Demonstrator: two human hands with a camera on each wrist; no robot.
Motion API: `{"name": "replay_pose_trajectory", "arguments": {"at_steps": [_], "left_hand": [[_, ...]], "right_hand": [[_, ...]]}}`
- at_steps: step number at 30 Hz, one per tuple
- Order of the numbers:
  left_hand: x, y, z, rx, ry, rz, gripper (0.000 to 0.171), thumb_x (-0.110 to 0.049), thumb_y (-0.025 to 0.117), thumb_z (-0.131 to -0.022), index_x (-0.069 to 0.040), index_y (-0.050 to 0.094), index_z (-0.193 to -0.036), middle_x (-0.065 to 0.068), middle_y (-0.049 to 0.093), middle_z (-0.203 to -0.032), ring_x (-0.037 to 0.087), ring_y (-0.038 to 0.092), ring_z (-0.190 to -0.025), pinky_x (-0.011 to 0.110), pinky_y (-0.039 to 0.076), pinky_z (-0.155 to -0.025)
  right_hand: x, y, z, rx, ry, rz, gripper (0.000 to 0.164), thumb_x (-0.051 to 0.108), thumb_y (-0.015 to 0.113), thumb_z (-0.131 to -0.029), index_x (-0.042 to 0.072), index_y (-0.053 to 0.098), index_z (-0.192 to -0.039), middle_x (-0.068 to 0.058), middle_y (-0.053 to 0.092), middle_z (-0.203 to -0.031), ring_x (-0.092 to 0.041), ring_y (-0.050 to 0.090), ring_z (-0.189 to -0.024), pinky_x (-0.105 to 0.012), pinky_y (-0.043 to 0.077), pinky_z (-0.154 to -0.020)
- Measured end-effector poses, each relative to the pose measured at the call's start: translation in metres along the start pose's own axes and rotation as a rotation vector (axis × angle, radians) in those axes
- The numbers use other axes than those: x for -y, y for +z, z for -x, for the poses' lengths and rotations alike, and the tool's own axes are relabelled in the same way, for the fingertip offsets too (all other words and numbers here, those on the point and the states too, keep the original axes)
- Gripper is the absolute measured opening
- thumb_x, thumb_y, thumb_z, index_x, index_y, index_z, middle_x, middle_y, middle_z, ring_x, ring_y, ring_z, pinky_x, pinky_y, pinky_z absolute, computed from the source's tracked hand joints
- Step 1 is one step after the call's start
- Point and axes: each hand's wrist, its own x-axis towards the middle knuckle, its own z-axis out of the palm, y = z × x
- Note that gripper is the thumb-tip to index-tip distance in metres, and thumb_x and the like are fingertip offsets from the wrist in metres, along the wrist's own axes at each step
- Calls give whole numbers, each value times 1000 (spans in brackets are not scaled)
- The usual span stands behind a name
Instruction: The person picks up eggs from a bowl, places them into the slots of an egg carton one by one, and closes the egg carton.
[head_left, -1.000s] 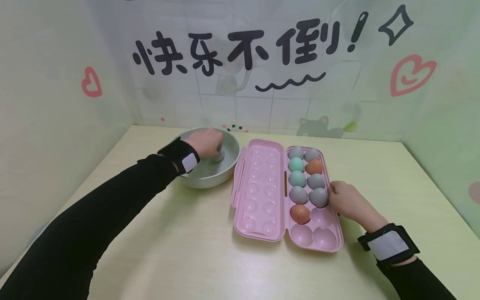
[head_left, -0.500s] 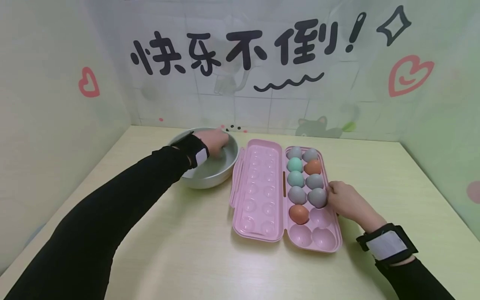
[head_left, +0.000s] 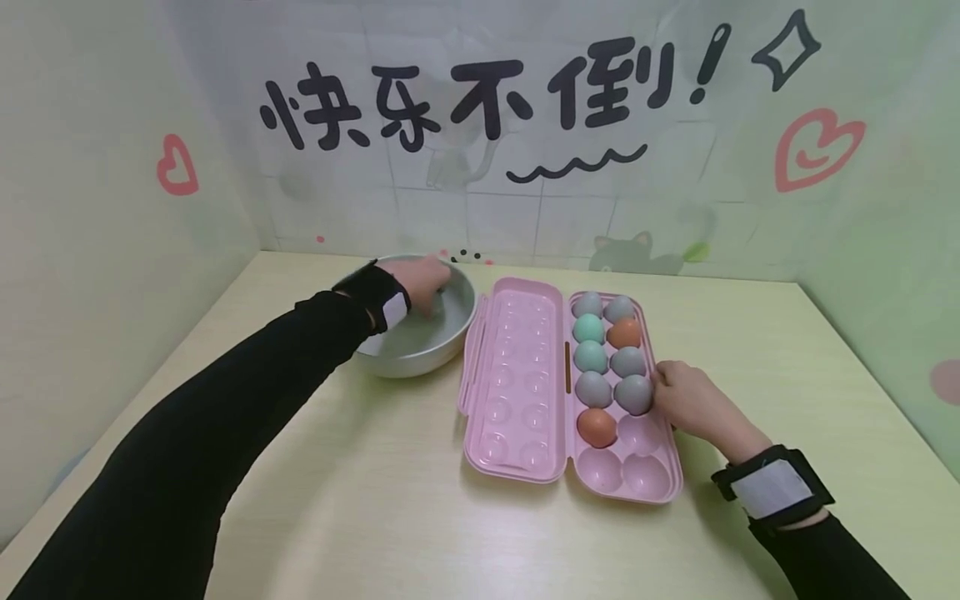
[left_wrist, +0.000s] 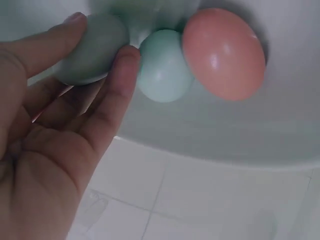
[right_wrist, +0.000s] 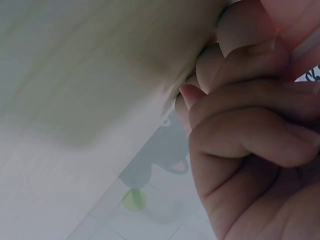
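In the head view my left hand (head_left: 418, 282) reaches down into a pale grey-green bowl (head_left: 408, 365) at the back left. The left wrist view shows its thumb and fingers pinching a dull grey-green egg (left_wrist: 97, 50). Beside that egg, inside the bowl, lie a light green egg (left_wrist: 165, 67) and an orange-brown egg (left_wrist: 224, 54). My right hand (head_left: 688, 400) grips the right edge of an open pink egg carton (head_left: 647, 479), with curled fingers plain in the right wrist view. Grey, green and brown eggs fill the carton's back cups; several front cups hold none.
The carton's lid (head_left: 516, 379) lies flat to the left, close to the bowl's right side. Everything stands on a pale wooden table (head_left: 360, 508). A printed backdrop (head_left: 480, 208) rises behind it, with side walls left and right.
My left hand has shifted slightly right inside the bowl, then a little back left. My right hand stays at the carton's edge, and the eggs in the carton have not moved.
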Motion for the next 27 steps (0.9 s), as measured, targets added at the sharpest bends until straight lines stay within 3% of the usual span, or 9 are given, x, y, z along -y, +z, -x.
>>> {"name": "replay_pose_trajectory", "arguments": {"at_steps": [3, 8, 12, 16, 21, 27], "left_hand": [[3, -7, 3, -35, 3, 51, 18, 2, 71, -76, 1, 65, -93, 7, 57, -84, 21, 52, -71, 32, 43, -62], [-6, -28, 14, -203, 46, 134, 5, -2, 65, -88, 2, 62, -89, 7, 52, -78, 23, 47, -70, 33, 40, -63], [-23, -43, 23, -334, 61, 187, 11, -8, 62, -94, 0, 57, -88, 7, 46, -75, 23, 45, -71, 33, 38, -65], [-49, -54, 35, -422, 100, 226, 15, -12, 64, -96, -3, 57, -87, 7, 48, -74, 22, 46, -70, 31, 38, -64], [-84, -51, 49, -497, 192, 252, 14, -13, 66, -95, -1, 59, -96, 8, 58, -82, 21, 53, -74, 31, 46, -67], [-120, -40, 62, -507, 231, 382, 35, -14, 65, -96, 3, 53, -124, 11, 62, -104, 19, 58, -87, 26, 50, -79]], "right_hand": [[1, 0, 0, -2, -2, 0, 23, 5, 35, -96, -8, 53, -92, -15, 55, -78, -23, 54, -64, -35, 47, -53], [1, 1, 1, -10, -1, 6, 22, 4, 35, -95, -8, 52, -91, -15, 54, -77, -22, 54, -63, -35, 47, -52], [1, 2, 0, -6, 4, 7, 22, 4, 34, -94, -9, 52, -92, -15, 55, -77, -22, 54, -63, -35, 47, -52], [1, 2, 0, -4, 1, 0, 23, 4, 34, -95, -9, 53, -93, -15, 54, -77, -22, 54, -62, -35, 47, -52], [3, 2, 1, -5, 3, -1, 23, 3, 34, -94, -9, 53, -92, -15, 55, -77, -22, 54, -62, -35, 47, -52], [2, 2, 1, -12, -2, 4, 23, 3, 34, -94, -9, 53, -92, -15, 54, -77, -23, 53, -63, -35, 46, -52]]}}
